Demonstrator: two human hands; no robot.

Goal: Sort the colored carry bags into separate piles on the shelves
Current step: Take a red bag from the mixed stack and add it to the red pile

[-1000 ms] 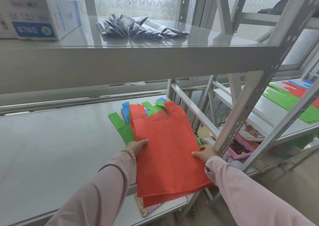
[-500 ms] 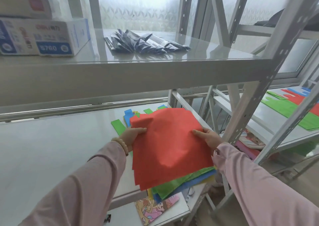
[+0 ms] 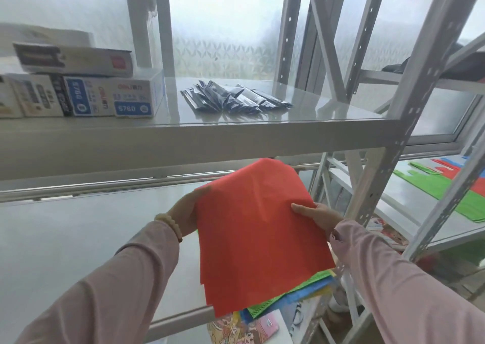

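I hold a stack of carry bags lifted off the middle shelf, red ones on top. Green and blue bag edges stick out beneath the red at the lower right. My left hand grips the stack's left edge, a bead bracelet on the wrist. My right hand grips its right edge, thumb on top. The stack tilts up toward me, so the bags' handles are hidden.
The upper shelf carries white boxes at the left and dark foil packets in the middle. A neighbouring rack at right holds green and red bags. A grey upright post stands close right. Picture books lie below.
Both hands have raised the whole stack off the middle shelf and tipped it toward me. The view has tilted upward, showing more of the upper shelf.
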